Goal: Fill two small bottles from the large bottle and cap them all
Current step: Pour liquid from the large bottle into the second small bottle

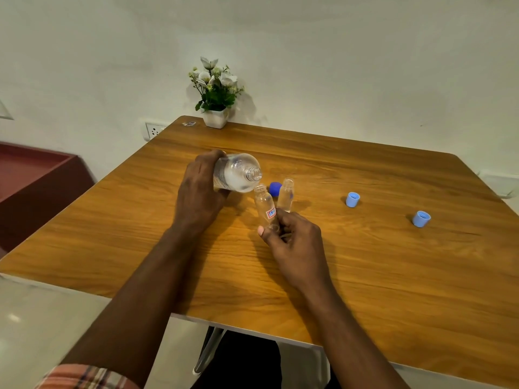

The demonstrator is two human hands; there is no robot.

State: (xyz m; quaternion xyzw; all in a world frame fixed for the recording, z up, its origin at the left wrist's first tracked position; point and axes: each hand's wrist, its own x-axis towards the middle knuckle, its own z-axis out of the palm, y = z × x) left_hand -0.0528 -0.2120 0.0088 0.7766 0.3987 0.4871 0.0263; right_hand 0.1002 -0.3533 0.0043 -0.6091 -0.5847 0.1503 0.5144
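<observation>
The left hand (200,189) is gripping the big bottle (236,172) round its fat body, fingers curled over the far side. The hand is holding it tipped over, almost lying flat above the table (365,276). Its long line is running left to right, and its open mouth is pointing right and a little near.

The right hand (292,240) is pinching the small bottle (264,206) at its bottom end, thumb on the left side. This bottle is leaning too. Its long line is running from the hand up, far and left, so its open mouth is pointing at the big bottle. The two mouths are sitting very close, the small one just under and near the big one. I cannot tell if they are touching, or if water is running yet.

I think the pour is just starting, and the big mouth needs to be sitting right over the small one.

The second small bottle (286,195) is standing open, just right of the held one. The dark cap (275,188) is lying just behind them. The left light cap (352,199) and the right light cap (421,219) are sitting well off to the right, nearer the right hand.
</observation>
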